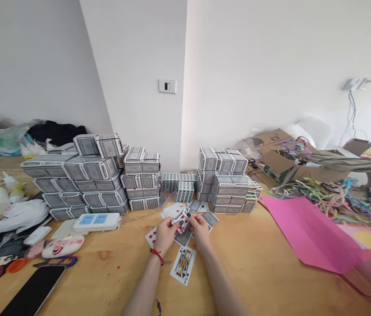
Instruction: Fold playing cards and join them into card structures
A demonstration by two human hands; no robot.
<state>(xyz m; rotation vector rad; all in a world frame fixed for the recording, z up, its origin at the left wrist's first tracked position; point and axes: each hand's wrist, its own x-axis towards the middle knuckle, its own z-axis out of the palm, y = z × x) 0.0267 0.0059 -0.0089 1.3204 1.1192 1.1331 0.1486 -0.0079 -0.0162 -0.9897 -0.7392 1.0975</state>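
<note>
Between both hands, above the middle of the table, is a playing card with red hearts (181, 226), partly hidden by fingers; whether it is bent or one of several I cannot tell. My left hand (166, 235), with a red cord at the wrist, pinches its left side. At the other side, the fingers of my right hand (200, 228) are closed on it. Loose cards lie around and under the hands: a face-up jack of clubs (183, 265) nearest me, a hearts card (151, 237) at left, and a grey-backed card (210, 218) at right.
Blocks built from grey-backed cards stand in tall stacks at left (98, 175) and right (229, 188). Green-edged card packs (185, 191) sit between them. A white power strip (97, 222) and black phone (35, 292) lie left. Pink paper (310, 232) lies right, near tangled colored cords (326, 197).
</note>
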